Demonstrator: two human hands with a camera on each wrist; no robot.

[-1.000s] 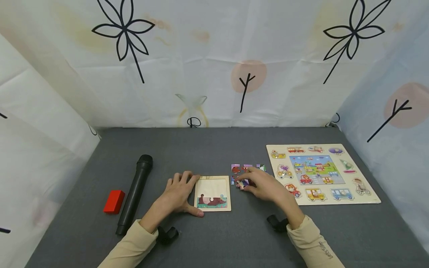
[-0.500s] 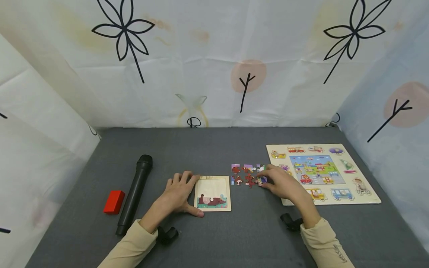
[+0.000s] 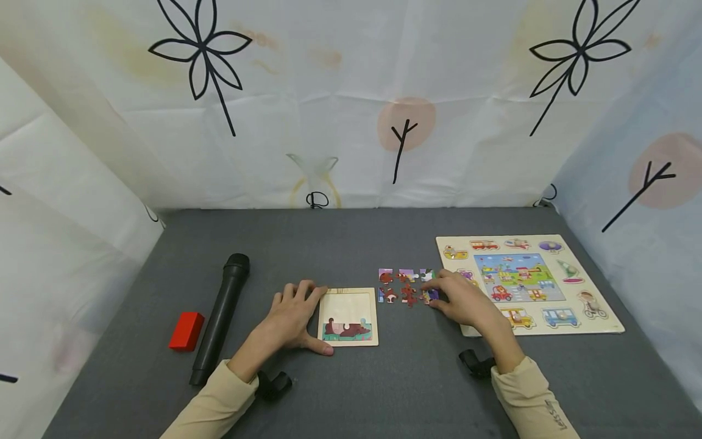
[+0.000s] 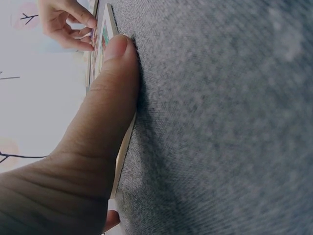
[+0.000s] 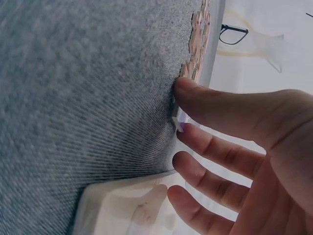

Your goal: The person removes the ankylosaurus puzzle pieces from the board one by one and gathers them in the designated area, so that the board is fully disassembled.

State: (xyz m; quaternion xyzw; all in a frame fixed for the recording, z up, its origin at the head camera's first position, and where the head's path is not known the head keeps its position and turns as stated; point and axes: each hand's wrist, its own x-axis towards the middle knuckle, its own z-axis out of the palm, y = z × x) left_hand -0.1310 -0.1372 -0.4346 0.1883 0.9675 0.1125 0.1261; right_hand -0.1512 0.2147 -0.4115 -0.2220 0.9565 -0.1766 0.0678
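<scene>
My left hand (image 3: 292, 317) grips the left side of a small wooden puzzle tray (image 3: 375, 311), thumb along its near edge and index finger at its far left corner. A strip of puzzle pieces (image 3: 347, 330) with a brown animal picture fills the tray's near part. In the left wrist view the thumb (image 4: 110, 93) lies against the tray edge. My right hand (image 3: 462, 299) pinches a puzzle piece (image 5: 179, 121) between thumb and index finger, low over the cloth. Several more loose puzzle pieces (image 3: 408, 295) lie in two rows to the left of that hand.
A large puzzle board (image 3: 598, 323) with vehicle pictures lies at the right, partly behind my right hand. On the left are a black microphone (image 3: 220, 320) and a red block (image 3: 186, 331). A patterned white curtain (image 3: 340, 73) rises behind the grey table (image 3: 329, 244).
My right hand has moved right, from the middle of the loose pieces to the lower right one, uncovering the others. The left hand and tray have stayed put.
</scene>
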